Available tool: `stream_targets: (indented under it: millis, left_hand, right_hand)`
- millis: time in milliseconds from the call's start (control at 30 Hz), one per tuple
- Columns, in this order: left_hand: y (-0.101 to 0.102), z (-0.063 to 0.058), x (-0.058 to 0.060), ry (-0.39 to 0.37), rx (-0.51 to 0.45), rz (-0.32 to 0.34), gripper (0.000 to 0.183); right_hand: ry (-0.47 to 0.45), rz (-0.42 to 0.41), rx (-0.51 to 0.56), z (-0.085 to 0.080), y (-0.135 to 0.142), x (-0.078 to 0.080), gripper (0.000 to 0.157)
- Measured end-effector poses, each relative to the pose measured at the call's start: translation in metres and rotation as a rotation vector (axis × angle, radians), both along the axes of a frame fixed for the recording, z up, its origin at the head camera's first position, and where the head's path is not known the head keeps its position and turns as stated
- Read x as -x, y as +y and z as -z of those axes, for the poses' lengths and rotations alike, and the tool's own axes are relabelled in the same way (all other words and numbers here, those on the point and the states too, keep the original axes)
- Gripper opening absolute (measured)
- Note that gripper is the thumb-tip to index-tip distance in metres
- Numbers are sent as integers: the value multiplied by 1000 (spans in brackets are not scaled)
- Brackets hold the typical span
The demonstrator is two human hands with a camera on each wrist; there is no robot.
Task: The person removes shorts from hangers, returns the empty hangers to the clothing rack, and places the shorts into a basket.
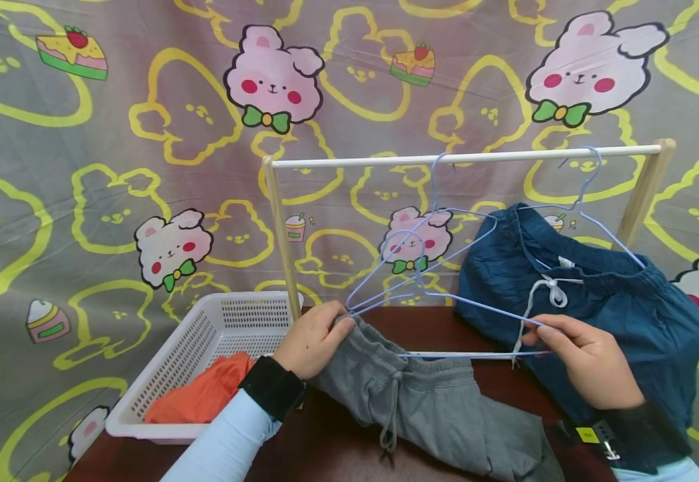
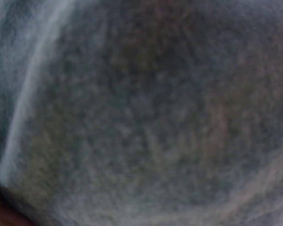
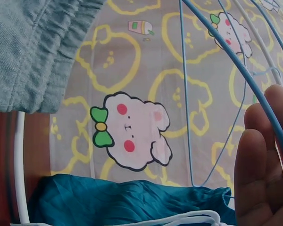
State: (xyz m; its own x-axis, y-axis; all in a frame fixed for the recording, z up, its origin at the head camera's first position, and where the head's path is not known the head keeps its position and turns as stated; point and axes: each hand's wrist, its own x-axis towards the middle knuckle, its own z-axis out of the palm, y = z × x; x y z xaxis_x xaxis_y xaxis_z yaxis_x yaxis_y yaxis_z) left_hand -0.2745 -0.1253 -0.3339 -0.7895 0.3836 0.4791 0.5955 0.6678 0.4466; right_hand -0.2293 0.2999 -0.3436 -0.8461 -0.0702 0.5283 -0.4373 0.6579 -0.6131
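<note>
Grey drawstring pants (image 1: pixel 416 395) lie over the table front, their gathered waistband partly spread around a light-blue wire hanger (image 1: pixel 482 306). My left hand (image 1: pixel 313 340) grips the waistband's left end together with the hanger's left corner. At the other end, my right hand (image 1: pixel 590 358) pinches the hanger's right corner, which sticks out beyond the waistband. Blurred grey cloth (image 2: pixel 141 113) fills the left wrist view. In the right wrist view, the hanger's arm (image 3: pixel 236 57) runs to the fingers (image 3: pixel 252 165), and the waistband (image 3: pixel 47 61) hangs apart from them.
Behind stands a rack with a white rail (image 1: pixel 361 161) and wooden posts. A bare hanger (image 1: pixel 434 187) and dark-blue drawstring pants (image 1: pixel 614 321) on another hanger hang from it. A white basket (image 1: pixel 126 408) at left holds orange cloth (image 1: pixel 205 391). The table (image 1: pixel 337 435) is dark red-brown.
</note>
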Motion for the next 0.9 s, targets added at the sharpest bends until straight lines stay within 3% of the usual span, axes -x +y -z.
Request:
stream_targets:
  millis: [533, 900]
  left_hand:
    - [-1, 2, 0, -47, 41, -40, 24]
    - [0, 3, 0, -154, 82, -133, 27]
  right_hand:
    - [13, 106, 23, -9, 15, -5, 31]
    - [54, 156, 4, -13, 18, -7, 31]
